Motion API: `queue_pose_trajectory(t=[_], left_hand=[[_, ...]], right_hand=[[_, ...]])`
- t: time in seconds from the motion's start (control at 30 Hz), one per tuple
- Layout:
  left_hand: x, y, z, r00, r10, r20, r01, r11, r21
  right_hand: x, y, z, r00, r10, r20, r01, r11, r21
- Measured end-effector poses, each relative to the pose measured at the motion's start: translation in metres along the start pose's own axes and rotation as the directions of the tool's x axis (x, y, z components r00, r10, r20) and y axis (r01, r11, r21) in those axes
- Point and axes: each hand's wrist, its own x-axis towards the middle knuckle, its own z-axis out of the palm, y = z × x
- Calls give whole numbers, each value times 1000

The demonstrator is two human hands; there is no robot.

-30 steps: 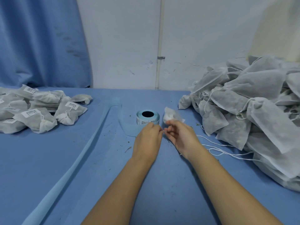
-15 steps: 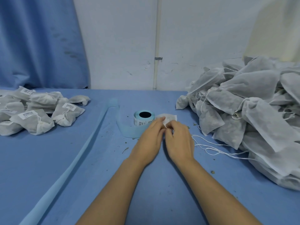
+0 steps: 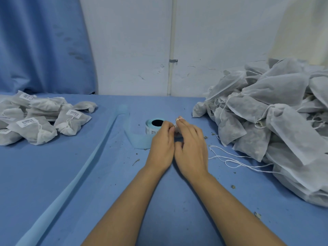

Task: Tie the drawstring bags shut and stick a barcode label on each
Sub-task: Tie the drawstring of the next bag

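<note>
Pinching white drawstring (image 3: 180,118) with left hand (image 3: 162,139) and right hand (image 3: 191,144) pressed together, small white mesh bag (image 3: 177,129) mostly hidden beneath, at 3 o'clock of pale-blue label roll (image 3: 150,128). Could slip off fingertip if slackened, leaving knot loose.

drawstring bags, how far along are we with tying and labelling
Done: a small pile on the left, tied and carrying barcode labels. In hand: the left hand and right hand pinch one drawstring beside the label roll; its bag is mostly hidden. Left: the much bigger heap on the right, unlabelled, strings loose.
</note>
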Motion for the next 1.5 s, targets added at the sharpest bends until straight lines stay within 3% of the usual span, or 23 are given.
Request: queue_pose_trajectory(t=[0.13,0.23,0.37,0.43,0.5,0.7,0.87,1.03,1.27,1.5], left_hand=[[-1,-4,-6,991,-132,-19,129,987,-100],[-1,-3,-7,978,-205,-44,195,966,-169],[1,-2,-9,964,-249,-93,220,945,-243],[-1,-3,-11,964,-240,-113,210,952,-224],[-1,-4,-12,966,-227,-127,198,958,-206],[3,-6,-16,959,-242,-147,202,949,-242],[3,-5,-17,963,-241,-121,193,929,-316],[4,-4,-13,941,-322,-100,235,839,-491],[3,-16,-21,981,-184,-67,168,967,-189],[2,-14,-20,984,-176,16,175,959,-224]], right_hand=[[3,7,-1,981,164,104,-188,942,280],[8,8,-3,936,249,249,-345,788,510],[11,9,-9,911,215,352,-405,629,664],[11,7,-11,907,166,387,-404,605,686],[11,7,-11,900,152,408,-406,633,659],[12,14,3,887,179,426,-346,869,355],[11,4,2,922,39,385,-212,883,419],[11,-4,-4,940,102,326,-300,704,644],[12,3,-7,895,169,414,-436,529,728],[14,6,-11,803,324,500,-579,226,784]])
